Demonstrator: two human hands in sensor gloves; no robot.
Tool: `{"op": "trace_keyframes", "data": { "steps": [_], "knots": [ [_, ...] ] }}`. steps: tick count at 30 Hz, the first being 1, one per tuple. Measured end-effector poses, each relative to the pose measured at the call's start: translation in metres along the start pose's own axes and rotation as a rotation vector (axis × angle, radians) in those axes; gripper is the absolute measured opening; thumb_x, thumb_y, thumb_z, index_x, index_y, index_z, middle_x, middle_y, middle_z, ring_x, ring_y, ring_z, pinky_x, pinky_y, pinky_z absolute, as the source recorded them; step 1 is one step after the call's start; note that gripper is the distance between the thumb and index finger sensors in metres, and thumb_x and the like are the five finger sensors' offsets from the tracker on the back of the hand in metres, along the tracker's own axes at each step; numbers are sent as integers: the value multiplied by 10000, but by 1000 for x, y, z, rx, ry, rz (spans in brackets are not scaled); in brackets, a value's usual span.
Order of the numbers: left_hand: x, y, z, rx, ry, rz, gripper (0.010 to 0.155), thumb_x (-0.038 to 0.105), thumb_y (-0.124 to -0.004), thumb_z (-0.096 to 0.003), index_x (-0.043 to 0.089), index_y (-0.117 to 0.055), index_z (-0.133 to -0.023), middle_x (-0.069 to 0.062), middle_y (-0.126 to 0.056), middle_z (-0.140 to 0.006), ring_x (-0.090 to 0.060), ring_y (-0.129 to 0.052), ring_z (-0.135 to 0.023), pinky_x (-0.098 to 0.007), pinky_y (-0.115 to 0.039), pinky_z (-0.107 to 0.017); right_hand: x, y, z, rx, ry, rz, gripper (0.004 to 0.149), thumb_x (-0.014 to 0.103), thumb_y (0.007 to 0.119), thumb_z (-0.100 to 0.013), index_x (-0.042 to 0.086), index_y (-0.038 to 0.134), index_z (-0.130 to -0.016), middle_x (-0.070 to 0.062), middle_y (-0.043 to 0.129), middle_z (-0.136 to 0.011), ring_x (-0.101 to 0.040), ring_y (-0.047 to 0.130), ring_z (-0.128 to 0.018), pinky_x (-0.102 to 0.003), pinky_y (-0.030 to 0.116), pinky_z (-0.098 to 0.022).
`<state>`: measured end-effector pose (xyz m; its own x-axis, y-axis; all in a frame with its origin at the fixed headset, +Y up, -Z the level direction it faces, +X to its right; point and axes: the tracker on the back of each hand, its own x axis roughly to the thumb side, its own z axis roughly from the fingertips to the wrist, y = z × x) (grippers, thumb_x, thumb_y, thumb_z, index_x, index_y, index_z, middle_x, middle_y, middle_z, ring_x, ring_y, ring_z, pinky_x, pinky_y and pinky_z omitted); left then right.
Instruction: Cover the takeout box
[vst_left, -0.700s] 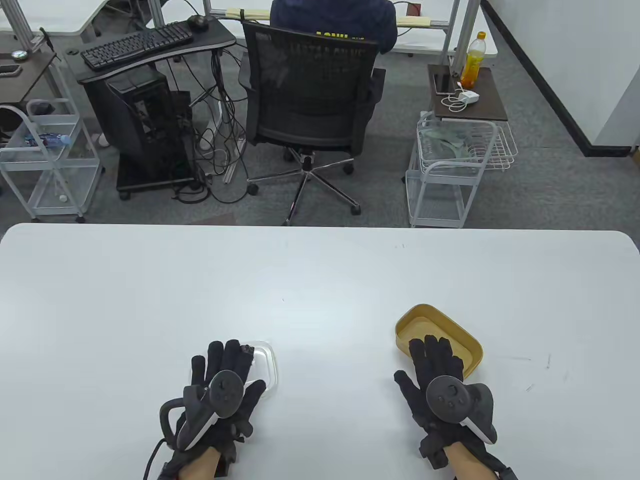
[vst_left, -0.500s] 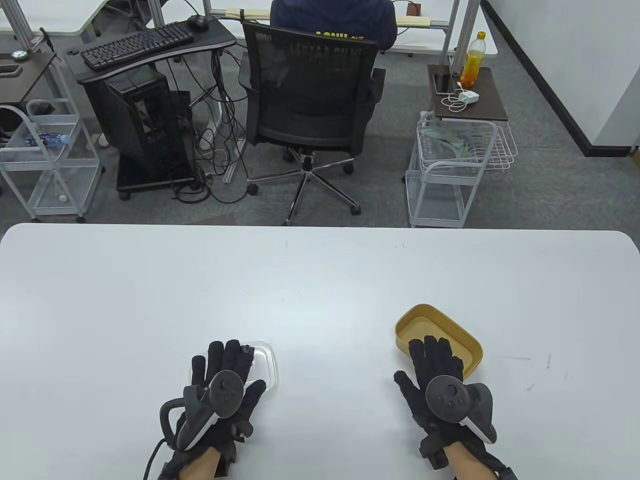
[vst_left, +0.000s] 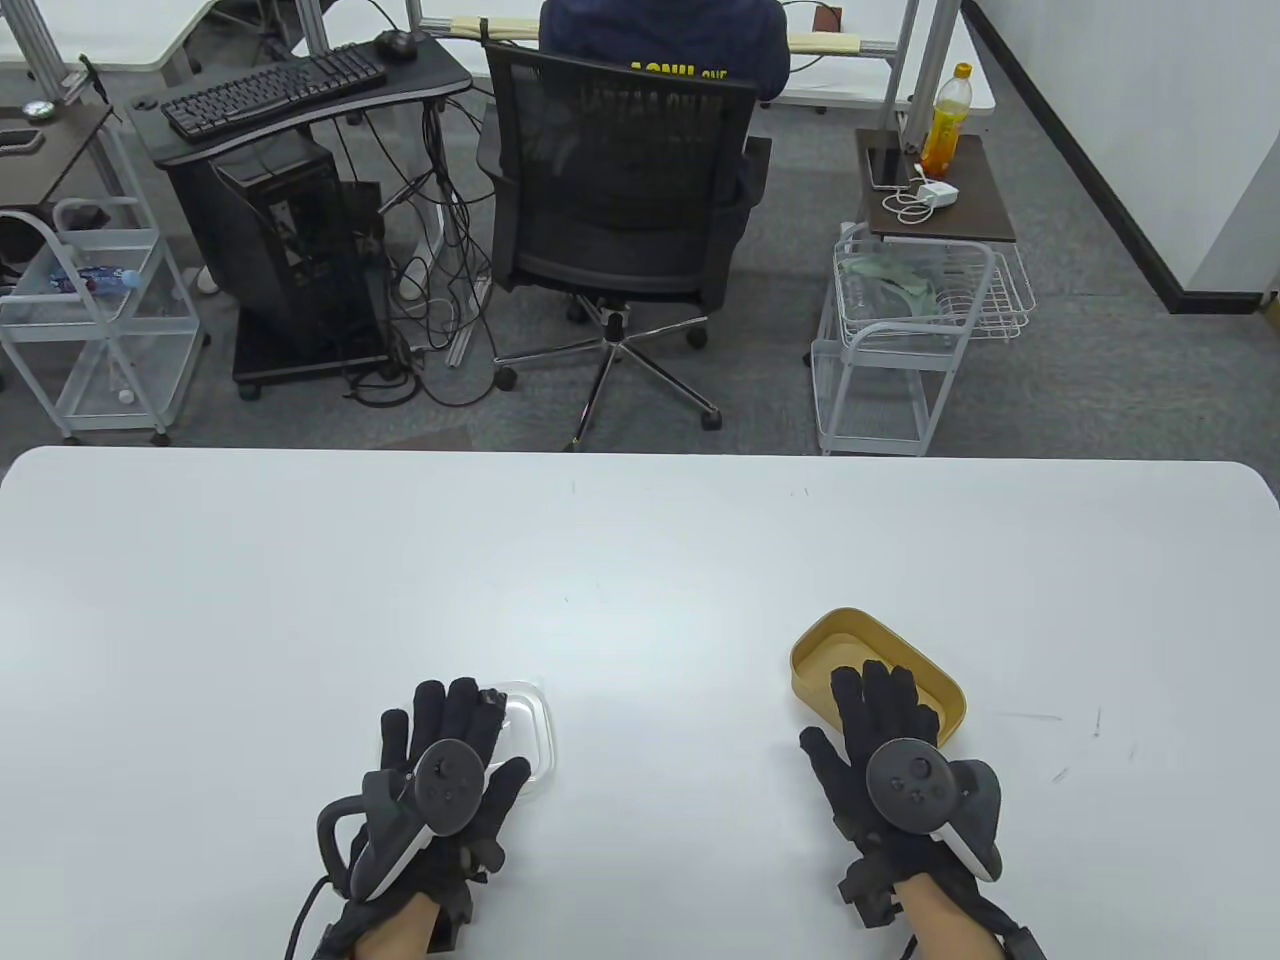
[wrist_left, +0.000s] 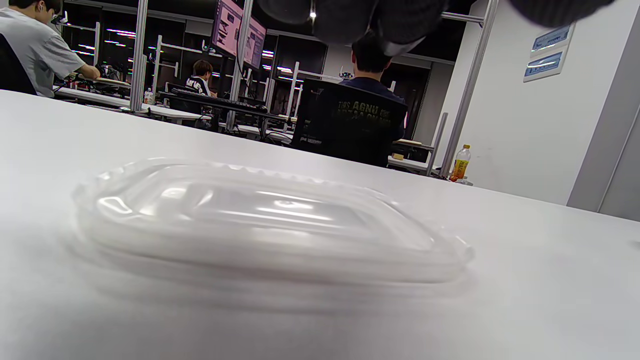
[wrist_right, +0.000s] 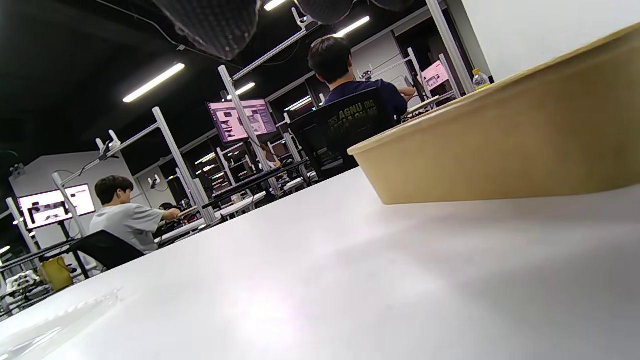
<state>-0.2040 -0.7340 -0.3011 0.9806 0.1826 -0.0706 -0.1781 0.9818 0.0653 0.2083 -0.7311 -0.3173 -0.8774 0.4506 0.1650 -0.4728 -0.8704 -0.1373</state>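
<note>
Hands first: my left hand (vst_left: 440, 775) lies spread, fingers straight, over the near part of the lid (vst_left: 528, 728) at the lower left of the frame, grasping nothing; whether the fingers touch it I cannot tell. My right hand (vst_left: 890, 760) is spread too, fingers out over the near rim of the box (vst_left: 925, 672) at the lower right, holding nothing. Lid and box sit well apart on the bench (vst_left: 640, 560).

The lid (wrist_left: 270, 225) is clear thin plastic, a shallow dome with a thin lip lying flat on the bench. I judge it very light, springy and slick, apt to skid if pushed and to buckle if squeezed across the dome. Best to slide fingertips under the lip on a long edge and pinch there, thumb on top.

The box (wrist_right: 500, 150) looks like stiff tan paperboard, uncovered, upright, light enough to shift when pressed. I should steady its side wall while the lid seats on the rim.
</note>
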Motion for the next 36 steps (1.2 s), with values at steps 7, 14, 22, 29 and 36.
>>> {"op": "trace_keyframes", "data": {
  "steps": [7, 14, 22, 29, 36],
  "knots": [
    [0, 1, 2, 9, -5, 10, 713, 757, -618, -339, 526, -571, -1013, 204, -501, -1222, -95, -410, -1191, -325, -262, -847, -18, -8, -9, -40, 77, 8, 674, 431, 687, -616, 61, 488, -1143, -316, 365, -1183, -545, 273, -1059, -748, 318, -681],
    [-2, 2, 2, 8, -4, 4, 712, 754, -620, -341, 521, -577, -1012, 197, -508, -1221, -100, -417, -1188, -326, -266, -846, -46, -15, -15, -72, 259, 16, 677, 419, 716, -617, 64, 483, -1145, -326, 341, -1182, -551, 250, -1059, -753, 300, -682],
    [-3, 4, 4, 15, -4, 8, 716, 752, -621, -341, 513, -580, -1015, 191, -512, -1221, -103, -418, -1188, -329, -269, -846, -71, -17, -14, -40, 535, 97, 753, 421, 765, -608, 50, 402, -1154, -390, 323, -1154, -604, 373, -1015, -755, 399, -667],
    [-6, 4, 3, 15, 2, 9, 713, 751, -622, -342, 507, -588, -1011, 187, -518, -1220, -108, -421, -1186, -332, -274, -844, -81, -15, -17, 72, 652, 172, 821, 473, 775, -584, -206, 595, -1007, -282, 906, -761, -293, 993, -500, -545, 866, -397],
    [-6, 4, 4, 16, 4, 7, 719, 750, -622, -343, 502, -581, -1017, 182, -519, -1220, -110, -420, -1186, -332, -275, -844, -84, -16, -17, -3, 650, 30, 541, 358, 829, -560, -117, 891, -810, -70, 1060, -425, -100, 1036, -168, -378, 960, -133]
  ]
}}
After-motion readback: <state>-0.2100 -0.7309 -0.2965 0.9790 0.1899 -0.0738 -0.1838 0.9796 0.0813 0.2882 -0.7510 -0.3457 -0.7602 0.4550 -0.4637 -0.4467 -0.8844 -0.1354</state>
